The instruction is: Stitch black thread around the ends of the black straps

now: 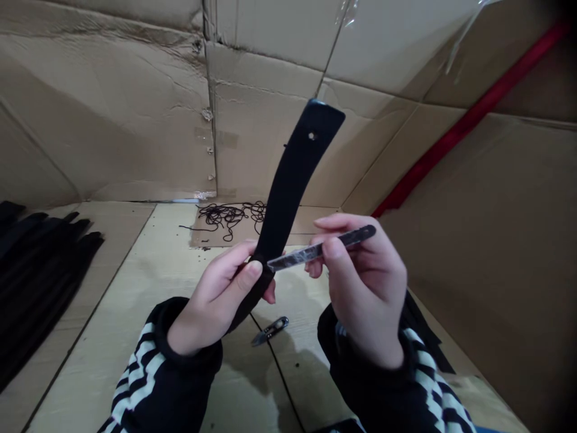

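My left hand (225,288) is closed around the lower part of a black strap (293,174), thumb on top. The strap slants up and away from me, slightly curved, with a small hole near its far end. My right hand (365,282) pinches a slim, flat, dark tool (311,252) with a rounded end and a small hole in it; its exact kind I cannot make out. The tool's tip meets the strap beside my left thumb. Below the hands, a pair of thread snips (270,331) lies on the pale work surface (144,313).
Tangled black cord (229,216) lies on a cardboard piece at the back. Several black strips (45,276) are piled on the left, and more dark strips (428,337) show by my right sleeve. Cardboard walls (270,120) enclose the space, with a red band (469,120) on the right.
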{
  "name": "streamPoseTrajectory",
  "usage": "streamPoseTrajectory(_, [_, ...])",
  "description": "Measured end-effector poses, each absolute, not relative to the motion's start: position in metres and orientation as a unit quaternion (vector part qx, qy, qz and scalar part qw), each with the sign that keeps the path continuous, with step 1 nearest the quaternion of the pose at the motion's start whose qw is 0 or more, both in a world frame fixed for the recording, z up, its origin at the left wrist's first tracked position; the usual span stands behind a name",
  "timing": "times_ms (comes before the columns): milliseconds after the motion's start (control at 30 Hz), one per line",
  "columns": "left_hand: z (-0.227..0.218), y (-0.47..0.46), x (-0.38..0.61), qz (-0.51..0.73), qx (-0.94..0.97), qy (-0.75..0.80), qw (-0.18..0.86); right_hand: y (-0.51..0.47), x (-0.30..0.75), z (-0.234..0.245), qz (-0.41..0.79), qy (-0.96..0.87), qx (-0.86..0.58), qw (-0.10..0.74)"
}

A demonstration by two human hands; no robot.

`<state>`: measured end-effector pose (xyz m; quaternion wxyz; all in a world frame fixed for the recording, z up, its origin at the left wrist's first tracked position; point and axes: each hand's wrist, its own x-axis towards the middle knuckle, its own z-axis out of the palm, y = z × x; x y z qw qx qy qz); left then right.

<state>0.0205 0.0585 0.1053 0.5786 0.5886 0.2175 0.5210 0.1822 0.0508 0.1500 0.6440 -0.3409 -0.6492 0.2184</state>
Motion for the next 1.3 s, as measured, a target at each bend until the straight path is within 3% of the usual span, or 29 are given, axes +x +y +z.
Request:
streamPoseTrajectory(167, [0.108,0.057,0.019,0.501,0.603,0.244,0.572,0.054,0.182,0.161,0.118,-0.697,-0.346,0.617])
streamPoseTrajectory(433, [0.106,0.057,0.02,0.524,0.561,0.22,0.602,0.059,0.171,0.171,0.137,-0.757,-0.343,0.539])
streamPoseTrajectory(767, [0.109,0.057,0.025,0.491,0.506,0.129,0.697,0.061,0.174,0.165,0.227,-0.692,-0.346,0.592])
streamPoseTrajectory(933, [0.108,0.058,0.027,0.427,0.526,0.139,0.722,0.058,0.176,0.171,0.183,-0.661,-0.355,0.635])
streamPoseTrajectory(1167, [0.105,0.058,0.037,0.439,0.489,0.193,0.728,0.06,0.182,0.178,0.054,-0.72,-0.393,0.569])
streamPoseTrajectory(1300, [0.108,0.057,0.033,0.454,0.51,0.231,0.693,0.062,0.18,0.177,0.041,-0.728,-0.389,0.563])
